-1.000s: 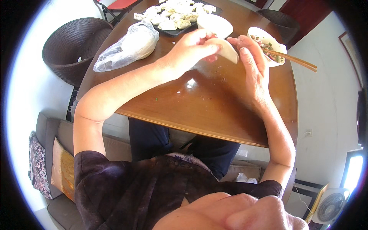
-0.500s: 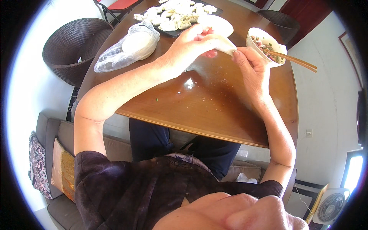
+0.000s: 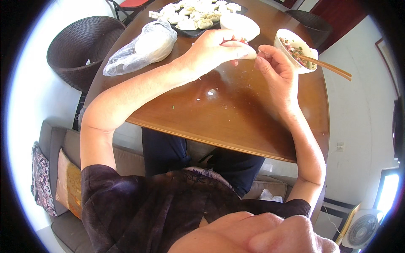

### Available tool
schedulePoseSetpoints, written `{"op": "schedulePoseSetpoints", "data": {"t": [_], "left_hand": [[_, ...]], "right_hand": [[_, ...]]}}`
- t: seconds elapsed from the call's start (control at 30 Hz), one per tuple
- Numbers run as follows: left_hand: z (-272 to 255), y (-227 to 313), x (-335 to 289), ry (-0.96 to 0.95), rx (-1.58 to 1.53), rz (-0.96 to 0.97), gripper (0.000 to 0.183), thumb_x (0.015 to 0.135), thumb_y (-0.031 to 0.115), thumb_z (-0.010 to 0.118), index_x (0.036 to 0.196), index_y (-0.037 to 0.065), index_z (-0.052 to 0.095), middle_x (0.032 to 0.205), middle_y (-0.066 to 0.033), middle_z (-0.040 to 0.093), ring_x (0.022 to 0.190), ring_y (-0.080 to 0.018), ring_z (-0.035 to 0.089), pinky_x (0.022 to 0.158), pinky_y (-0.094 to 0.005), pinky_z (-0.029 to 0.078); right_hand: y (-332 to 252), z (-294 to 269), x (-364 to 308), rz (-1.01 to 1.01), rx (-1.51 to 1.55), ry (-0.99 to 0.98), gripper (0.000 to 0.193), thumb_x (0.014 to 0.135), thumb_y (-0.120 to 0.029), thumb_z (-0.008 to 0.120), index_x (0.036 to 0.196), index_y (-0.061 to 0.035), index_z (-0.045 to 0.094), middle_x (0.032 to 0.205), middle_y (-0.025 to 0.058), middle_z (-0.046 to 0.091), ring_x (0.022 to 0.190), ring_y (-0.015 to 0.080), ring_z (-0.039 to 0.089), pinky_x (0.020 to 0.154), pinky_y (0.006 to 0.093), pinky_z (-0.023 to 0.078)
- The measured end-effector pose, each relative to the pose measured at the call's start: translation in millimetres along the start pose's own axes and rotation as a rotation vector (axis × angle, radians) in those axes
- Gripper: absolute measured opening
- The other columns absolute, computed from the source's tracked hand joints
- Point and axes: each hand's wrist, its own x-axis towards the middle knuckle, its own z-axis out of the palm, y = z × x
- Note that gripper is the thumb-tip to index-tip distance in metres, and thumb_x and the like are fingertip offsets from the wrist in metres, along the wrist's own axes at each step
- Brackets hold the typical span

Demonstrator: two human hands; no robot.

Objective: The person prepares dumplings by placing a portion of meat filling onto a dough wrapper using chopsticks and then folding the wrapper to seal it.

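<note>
My left hand is closed around a pale dumpling wrapper, raised above the table. A bit of reddish filling shows at its upper edge; the rest is hidden by the fingers. My right hand is beside the wrapper's right end, thumb and bent forefinger slightly apart, the thumb tip at or touching the edge. Just beyond this hand stands a white bowl of chopped meat and green filling, with wooden chopsticks resting in it. Behind my left hand is a white round dish.
A dark tray of several shaped dumplings lies at the table's far side. To its near left is a clear plastic bag with something white inside. Crumbs dot the wooden table. A dark woven chair stands at the left.
My right thumb and forefinger have parted at the wrapper's right end, where they were pinching it. My left hand has turned slightly, and reddish filling shows more at the top.
</note>
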Motion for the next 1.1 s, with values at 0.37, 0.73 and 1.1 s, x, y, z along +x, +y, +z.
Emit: {"op": "schedulePoseSetpoints", "data": {"t": [0.37, 0.73, 1.1], "left_hand": [[3.3, -2.6, 1.2, 0.026, -0.117, 0.027, 0.028, 0.092, 0.025, 0.068, 0.107, 0.002, 0.067, 0.097, -0.0028, 0.068, 0.086, -0.008, 0.061, 0.074, -0.0244, 0.049], [2.6, -0.8, -3.4, 0.021, 0.109, 0.08, 0.025, 0.09, 0.021, 0.069, 0.102, -0.001, 0.066, 0.089, -0.0044, 0.07, 0.085, -0.0103, 0.063, 0.081, -0.0259, 0.049], [3.0, 9.4, -7.0, -0.027, 0.159, 0.116, 0.025, 0.09, 0.019, 0.065, 0.104, -0.002, 0.065, 0.092, -0.0095, 0.071, 0.091, -0.0146, 0.066, 0.085, -0.0291, 0.049]], "right_hand": [[-3.5, 2.8, -2.2, -0.016, 0.167, -0.008, 0.031, 0.09, -0.002, 0.065, 0.12, -0.0039, 0.058, 0.094, -0.001, 0.063, 0.086, 0.0066, 0.06, 0.081, 0.0227, 0.051], [-10.3, 6.8, -6.7, -0.239, -0.133, -0.063, 0.04, 0.085, 0.004, 0.064, 0.123, -0.0041, 0.052, 0.09, 0.0017, 0.063, 0.083, 0.009, 0.062, 0.082, 0.026, 0.052], [-9.9, 7.0, -5.8, -0.285, -0.2, 0.029, 0.041, 0.085, 0.003, 0.065, 0.124, -0.0025, 0.051, 0.096, 0.0046, 0.061, 0.086, 0.0117, 0.062, 0.08, 0.0276, 0.053]]}}
